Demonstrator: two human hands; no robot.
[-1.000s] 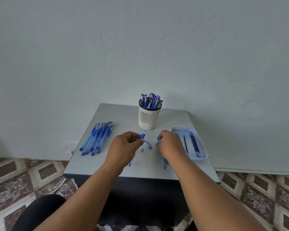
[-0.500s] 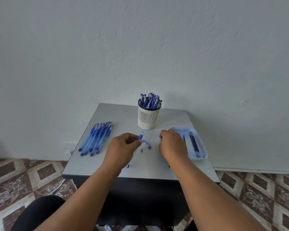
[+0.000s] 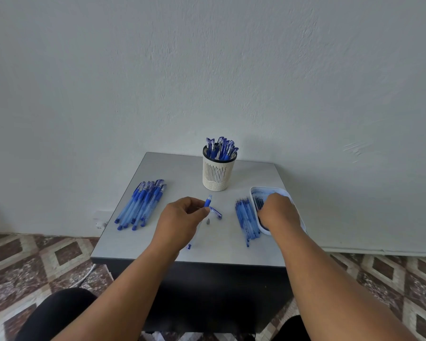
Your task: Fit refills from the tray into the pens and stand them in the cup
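On the grey table (image 3: 158,237) in front of me, my right hand (image 3: 279,212) is now reaching into the white tray (image 3: 303,223) at the right edge, where half a second ago it was hovering just left of it; my fingers are curling down among the dark refills (image 3: 258,203), but I cannot tell whether they are gripping one. With that hand moved over, a bundle of spent refills (image 3: 246,221) is showing on the table just beside the tray's left wall. My left hand (image 3: 180,220) is staying much where it was, pinching an open pen barrel (image 3: 207,202) between thumb and fingertips, its blue grip pointing up and away and its tail (image 3: 189,246) sticking out below my palm. A blue cap (image 3: 216,212) and a small metal tip (image 3: 208,221) are lying on the table just right of that hand. No writing is readable on anything. Behind them the white slotted cup (image 3: 216,172) is standing full of capped blue pens (image 3: 221,148). At the left, a row of blue pens (image 3: 140,204) is lying side by side.
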